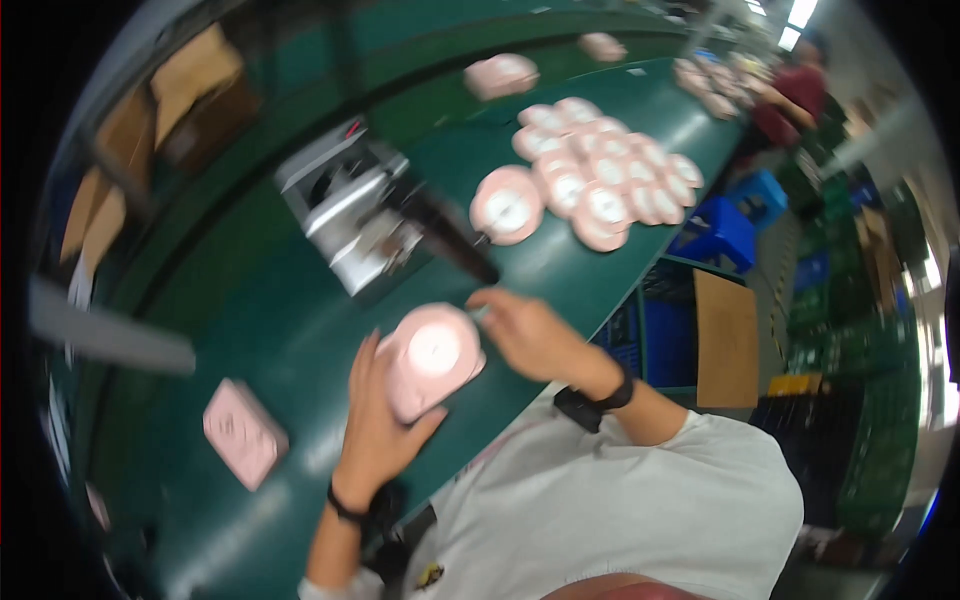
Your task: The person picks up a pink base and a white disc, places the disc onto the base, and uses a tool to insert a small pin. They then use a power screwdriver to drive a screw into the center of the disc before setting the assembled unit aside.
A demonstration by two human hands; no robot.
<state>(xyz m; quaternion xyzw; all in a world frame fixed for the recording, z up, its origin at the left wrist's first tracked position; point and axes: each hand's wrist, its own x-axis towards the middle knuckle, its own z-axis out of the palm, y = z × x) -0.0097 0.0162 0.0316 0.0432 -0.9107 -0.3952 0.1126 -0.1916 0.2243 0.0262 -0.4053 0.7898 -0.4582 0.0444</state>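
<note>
My left hand (382, 430) is wrapped round the near left side of a pink plastic housing (412, 388) with a round head and a bright white disc in its middle. It is held over the green bench, tilted a little. At its right edge is my right hand (528, 332), thumb and fingers pinched together beside the rim. A small pale bit shows at those fingertips, too blurred to name. Beyond the housing stands a silver bench machine (345, 215) with a long black handle (455, 240) that points toward my right hand.
One pink round part (507, 205) lies right of the machine, beside a heap of similar parts (610, 165). A pink angular piece (243, 432) rests on the left of the green bench (300, 400). Blue stools (718, 235) and an open carton (725, 340) stand right; a co-worker (795, 100) sits far right.
</note>
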